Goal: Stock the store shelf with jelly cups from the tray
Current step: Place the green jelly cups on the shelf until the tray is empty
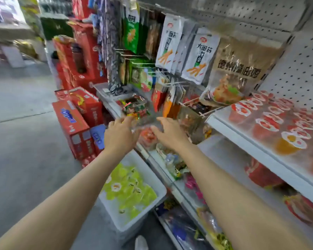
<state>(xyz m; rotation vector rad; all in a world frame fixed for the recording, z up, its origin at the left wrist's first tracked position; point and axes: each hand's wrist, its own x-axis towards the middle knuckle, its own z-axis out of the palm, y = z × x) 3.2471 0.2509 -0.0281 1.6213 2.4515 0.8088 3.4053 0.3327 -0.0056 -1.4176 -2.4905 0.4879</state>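
Jelly cups (126,186), yellow-green, lie in a white tray (159,193) on the floor just beside the shelf unit, below both forearms. More jelly cups, red and orange (271,123), stand in rows on the upper white shelf (242,139) at the right. Both hands reach forward to a clear plastic container (143,114) with colourful sweets at the shelf edge. The left hand (119,134) and the right hand (168,131) touch its sides, fingers slightly curled; the picture is blurred, so the exact grip I cannot tell. Snack bags (199,56) hang on pegs above. Red cartons (74,123) are stacked on the floor at the left.
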